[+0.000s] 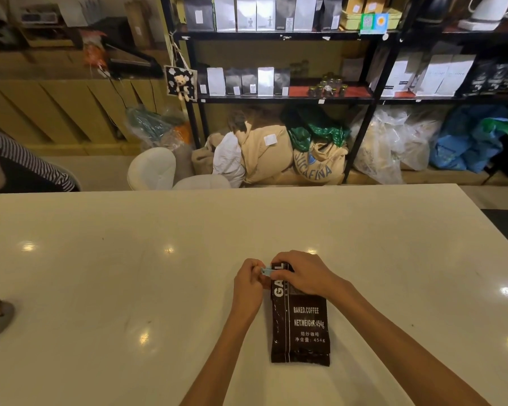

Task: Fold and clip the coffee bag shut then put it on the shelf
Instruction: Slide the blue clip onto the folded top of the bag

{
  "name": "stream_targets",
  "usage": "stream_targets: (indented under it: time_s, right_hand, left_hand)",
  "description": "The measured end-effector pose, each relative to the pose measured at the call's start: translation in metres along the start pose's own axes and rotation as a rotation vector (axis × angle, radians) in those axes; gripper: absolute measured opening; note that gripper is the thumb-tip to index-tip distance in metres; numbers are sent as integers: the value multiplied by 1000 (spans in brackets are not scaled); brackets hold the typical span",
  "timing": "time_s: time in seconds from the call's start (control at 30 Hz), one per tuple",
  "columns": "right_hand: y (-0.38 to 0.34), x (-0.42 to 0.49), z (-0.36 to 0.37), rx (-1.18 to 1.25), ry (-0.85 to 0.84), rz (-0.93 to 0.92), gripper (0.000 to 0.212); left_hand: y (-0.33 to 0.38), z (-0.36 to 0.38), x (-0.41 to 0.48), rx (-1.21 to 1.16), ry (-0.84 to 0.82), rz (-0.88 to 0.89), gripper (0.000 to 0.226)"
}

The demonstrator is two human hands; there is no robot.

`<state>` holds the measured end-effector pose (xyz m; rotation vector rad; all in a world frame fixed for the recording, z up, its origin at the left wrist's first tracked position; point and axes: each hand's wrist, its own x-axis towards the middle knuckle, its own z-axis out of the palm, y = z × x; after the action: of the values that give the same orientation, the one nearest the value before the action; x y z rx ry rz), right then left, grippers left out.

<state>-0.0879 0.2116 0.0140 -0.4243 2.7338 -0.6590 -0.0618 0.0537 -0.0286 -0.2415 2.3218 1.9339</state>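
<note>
Two bare hands working a clip at the top of a coffee bag.

The dark brown foil coffee bag [301, 323] is lying flat near the white glossy table's [129, 273] near edge; the right hand [301, 273] is pressing its folded top down, the left hand [248, 284] is pinching a small pale blue clip [267, 271] against the fold's left end.

Coffee shop storeroom: shelves [285, 98] of coffee bags [265, 81], burlap sacks [317, 162].
</note>
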Motion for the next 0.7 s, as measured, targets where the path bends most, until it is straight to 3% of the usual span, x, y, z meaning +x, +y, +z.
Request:
stream_targets:
  time_s: [0.2,0.4,0.7]
  right_hand:
    - [0,-2,3,4,24,6,35]
    - [1,-4,5,38,19,-7,45]
    - [4,-3,1,95,-17,-14,33]
  left_hand:
    - [2,3,-6,-80,1,-29,22]
    - [0,3,-3,18,-21,-47,29]
    - [-3,3,-4,-21,-85,-1,30]
